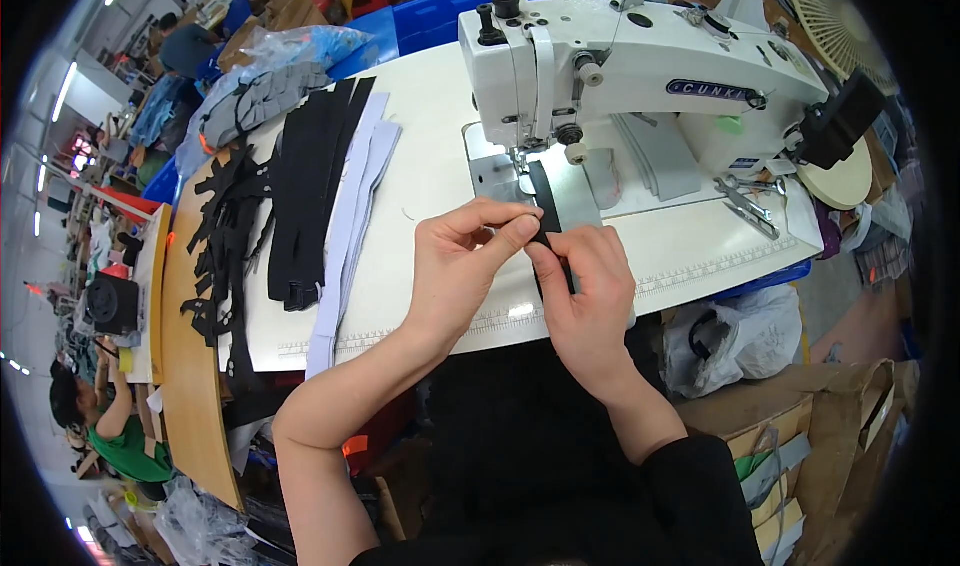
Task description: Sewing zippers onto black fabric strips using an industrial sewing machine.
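Closest is your black sleeve (695, 486). Your left hand (462, 254) and right hand (593, 288) pinch the black strip (547, 194), probably keeping it straight at the sewing machine (625, 61).

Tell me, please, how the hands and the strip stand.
Left hand and right hand pinching black strip; strip's far end at sewing machine; fabric stack off left, apart from hands.

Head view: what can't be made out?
1) Head view: part of the narrow black fabric strip, hidden by the left grip and right grip.
2) Head view: any stitching on that strip at the white metal sewing machine, too small.
3) Head view: the cream round-caged fan, cut off by the upper edge.
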The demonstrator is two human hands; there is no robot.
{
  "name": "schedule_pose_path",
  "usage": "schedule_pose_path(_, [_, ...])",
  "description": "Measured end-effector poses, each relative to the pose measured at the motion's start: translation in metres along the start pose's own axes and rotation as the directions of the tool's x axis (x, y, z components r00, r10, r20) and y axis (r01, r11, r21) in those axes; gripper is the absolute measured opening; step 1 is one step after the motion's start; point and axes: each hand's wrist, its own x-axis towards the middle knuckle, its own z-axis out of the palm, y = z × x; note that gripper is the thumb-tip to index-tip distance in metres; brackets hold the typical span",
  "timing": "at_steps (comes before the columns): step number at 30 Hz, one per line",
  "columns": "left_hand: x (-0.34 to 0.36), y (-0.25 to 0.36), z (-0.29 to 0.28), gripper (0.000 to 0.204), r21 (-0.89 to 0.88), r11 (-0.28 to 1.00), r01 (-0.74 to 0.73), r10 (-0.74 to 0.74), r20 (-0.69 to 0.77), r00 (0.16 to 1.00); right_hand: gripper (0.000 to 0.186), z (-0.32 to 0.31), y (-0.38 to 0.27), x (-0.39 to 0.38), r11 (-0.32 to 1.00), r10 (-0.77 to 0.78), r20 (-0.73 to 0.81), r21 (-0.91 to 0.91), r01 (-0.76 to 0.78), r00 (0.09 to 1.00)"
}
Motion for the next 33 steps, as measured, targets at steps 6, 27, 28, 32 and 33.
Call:
schedule_pose_path(6, [0.014, -0.021, -0.002, 0.015, -0.11, 0.994, 0.023, -0.03, -0.061, 0.998, 0.011, 0.001, 0.019, 0.003, 0.945, 0.239, 0.233, 0.168, -0.281, 0.943])
schedule_pose_path(27, [0.042, -0.056, -0.03, 0.029, 0.79, 0.391, -0.472, 0.345, 0.349, 0.871, 0.017, 0.028, 0.048, 0.02, 0.916, 0.262, 0.249, -0.368, -0.159, 0.932])
schedule_pose_path(28, [0.041, -0.057, -0.03, 0.031, 0.807, 0.353, -0.474, 0.332, 0.366, 0.87, 0.018, 0.027, 0.046, 0.021, 0.916, 0.217, 0.229, -0.383, -0.117, 0.949])
schedule_pose_path(32, [0.037, -0.062, -0.029, 0.037, 0.796, 0.399, -0.456, 0.312, 0.349, 0.883, 0.021, 0.028, 0.048, 0.018, 0.922, 0.274, 0.276, -0.348, -0.17, 0.921])
schedule_pose_path(33, [0.038, -0.061, -0.029, 0.037, 0.794, 0.402, -0.455, 0.311, 0.349, 0.884, 0.021, 0.029, 0.049, 0.018, 0.921, 0.276, 0.277, -0.351, -0.17, 0.92])
